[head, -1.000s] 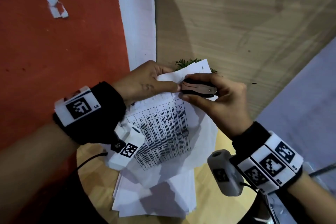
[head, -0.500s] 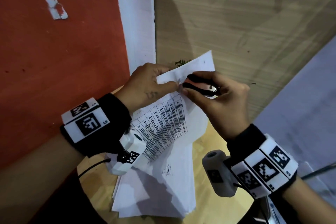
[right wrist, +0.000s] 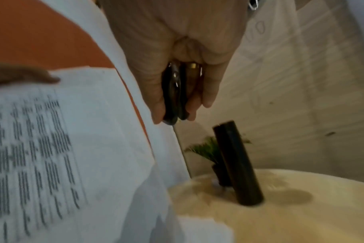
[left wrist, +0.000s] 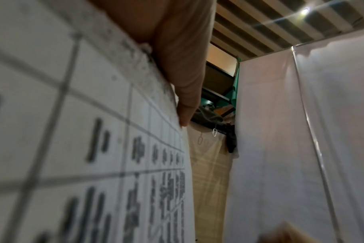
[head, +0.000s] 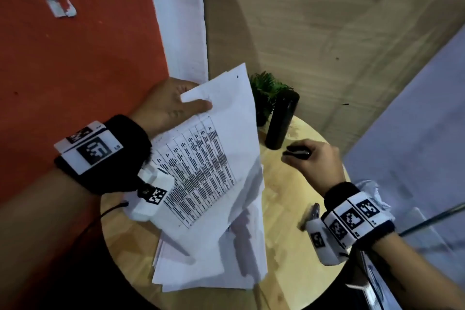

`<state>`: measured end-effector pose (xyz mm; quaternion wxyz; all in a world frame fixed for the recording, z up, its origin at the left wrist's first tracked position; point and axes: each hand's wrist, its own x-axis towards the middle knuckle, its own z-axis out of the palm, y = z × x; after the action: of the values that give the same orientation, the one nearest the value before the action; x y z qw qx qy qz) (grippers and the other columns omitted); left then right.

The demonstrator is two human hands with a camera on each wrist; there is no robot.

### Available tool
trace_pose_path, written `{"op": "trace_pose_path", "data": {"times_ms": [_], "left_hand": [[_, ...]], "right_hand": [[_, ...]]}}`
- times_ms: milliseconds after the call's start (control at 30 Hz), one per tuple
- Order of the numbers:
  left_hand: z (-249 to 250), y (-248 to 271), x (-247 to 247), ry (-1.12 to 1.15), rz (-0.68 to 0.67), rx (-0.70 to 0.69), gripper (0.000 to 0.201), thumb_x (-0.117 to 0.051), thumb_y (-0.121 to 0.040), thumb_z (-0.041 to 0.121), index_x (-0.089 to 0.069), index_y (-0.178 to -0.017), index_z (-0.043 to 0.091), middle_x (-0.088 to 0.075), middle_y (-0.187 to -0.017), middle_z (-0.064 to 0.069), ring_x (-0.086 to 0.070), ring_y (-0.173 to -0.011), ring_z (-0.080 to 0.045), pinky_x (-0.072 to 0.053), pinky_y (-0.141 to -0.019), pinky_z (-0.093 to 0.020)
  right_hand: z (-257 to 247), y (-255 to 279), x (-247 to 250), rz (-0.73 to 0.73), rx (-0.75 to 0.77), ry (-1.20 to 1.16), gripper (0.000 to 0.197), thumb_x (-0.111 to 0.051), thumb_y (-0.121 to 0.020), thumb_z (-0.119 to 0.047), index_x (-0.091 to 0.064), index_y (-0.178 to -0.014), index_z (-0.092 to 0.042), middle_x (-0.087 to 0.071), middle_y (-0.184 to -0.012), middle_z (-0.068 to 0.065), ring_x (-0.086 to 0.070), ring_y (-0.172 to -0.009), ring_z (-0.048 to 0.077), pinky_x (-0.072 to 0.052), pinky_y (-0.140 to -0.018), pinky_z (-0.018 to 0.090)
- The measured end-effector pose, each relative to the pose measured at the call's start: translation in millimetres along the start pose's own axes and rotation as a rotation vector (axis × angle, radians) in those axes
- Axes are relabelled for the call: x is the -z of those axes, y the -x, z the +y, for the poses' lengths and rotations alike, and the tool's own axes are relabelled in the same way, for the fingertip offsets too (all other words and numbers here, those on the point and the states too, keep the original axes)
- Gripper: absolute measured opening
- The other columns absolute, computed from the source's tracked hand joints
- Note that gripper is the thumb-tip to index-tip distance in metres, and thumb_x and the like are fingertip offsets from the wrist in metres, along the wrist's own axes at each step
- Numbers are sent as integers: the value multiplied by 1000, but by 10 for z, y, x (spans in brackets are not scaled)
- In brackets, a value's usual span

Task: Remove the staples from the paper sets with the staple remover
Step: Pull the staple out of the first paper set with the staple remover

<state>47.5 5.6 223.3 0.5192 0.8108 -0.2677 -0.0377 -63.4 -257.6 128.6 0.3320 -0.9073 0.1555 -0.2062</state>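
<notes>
Staple remover pulled off the paper set

Right hand point(head: 318, 161), mid-right of frame, has swung away from the sheets' top corner w/ staple remover point(head: 297, 152) clamped betw. thumb & fingers, over the round table point(head: 289, 246) near the black cylinder point(head: 281, 121). Left hand point(head: 173, 106) still pinches the paper set point(head: 208, 158) at its upper-left corner, frame center. Prob. staple's out; can't see it. Next set likely from the stack point(head: 201, 272) below.

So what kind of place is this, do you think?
Probably a makeshift indoor work booth: a small round wooden table stacked with printed white paper sheets, white fabric partitions hung on clips, and exposed ceiling beams.
</notes>
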Motion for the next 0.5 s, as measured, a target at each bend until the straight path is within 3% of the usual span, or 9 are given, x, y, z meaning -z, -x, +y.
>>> {"op": "trace_pose_path", "data": {"times_ms": [100,200,300,367,433,500], "left_hand": [[-6,-36,120,-86,-48,-19,15,-70,-82,15,-66,-70,23,-64,-54,18,-53,-51,6,-41,-50,-9],[-5,-106,219,-178,-135,-11,14,-72,-69,30,-69,-74,18,-65,-57,19,-53,-51,6,-40,-50,-8],[-13,-185,296,-267,-229,32,10,-75,-71,22,-70,-74,13,-65,-56,15,-54,-50,3,-41,-49,-10],[-28,-241,312,-328,-280,43,8,-76,-73,20,-71,-67,17,-64,-53,13,-52,-48,3,-39,-47,-10],[-35,-293,289,-380,-332,27,20,-76,-73,23,-68,-54,24,-57,-46,13,-45,-42,3,-33,-43,-11],[-41,-351,250,-401,-368,23,26,-76,-73,25,-64,-51,22,-53,-43,14,-42,-40,2,-31,-42,-12]], "right_hand": [[342,79,-218,-183,-53,175,27,-81,-70,-26,-73,-92,-12,-74,-89,5,-67,-87,21,-52,-76,32],[529,145,-397,-268,-83,182,29,-80,-71,-23,-72,-96,-10,-73,-92,7,-67,-89,22,-52,-76,32],[612,102,-488,-331,-127,194,43,-82,-68,-23,-69,-106,-9,-72,-101,9,-65,-96,24,-51,-80,32],[582,33,-477,-331,-113,176,48,-84,-66,-23,-67,-110,-9,-71,-103,8,-64,-98,24,-47,-78,26],[443,-24,-414,-296,-95,34,46,-84,-66,-18,-67,-108,-9,-70,-100,4,-64,-93,18,-40,-75,18],[178,-49,-302,-338,-124,-333,42,-81,-67,-5,-66,-105,-8,-69,-96,1,-64,-85,9,-44,-77,19]]}}
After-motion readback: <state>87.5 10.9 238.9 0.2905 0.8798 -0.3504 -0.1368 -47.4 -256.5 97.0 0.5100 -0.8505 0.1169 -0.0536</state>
